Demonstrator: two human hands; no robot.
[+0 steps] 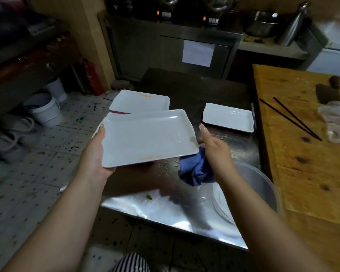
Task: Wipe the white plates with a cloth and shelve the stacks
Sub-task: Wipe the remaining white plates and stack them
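Observation:
My left hand (pixel 95 154) grips the near-left edge of a white rectangular plate (pixel 147 137), held tilted above the steel table (pixel 165 209). My right hand (pixel 214 148) clutches a blue cloth (pixel 196 169) at the plate's right edge, with the cloth hanging partly under that corner. Behind the held plate, a stack of white plates (pixel 139 102) sits at the table's far left. Another white plate stack (pixel 228 116) rests at the far right of the table.
A metal basin (pixel 263 185) sits at the table's near right. A wooden chopping board (pixel 306 146) to the right carries a cleaver (pixel 328 93), chopsticks (pixel 290 118) and a plastic bag. White buckets (pixel 45 110) and slippers lie on the tiled floor at left.

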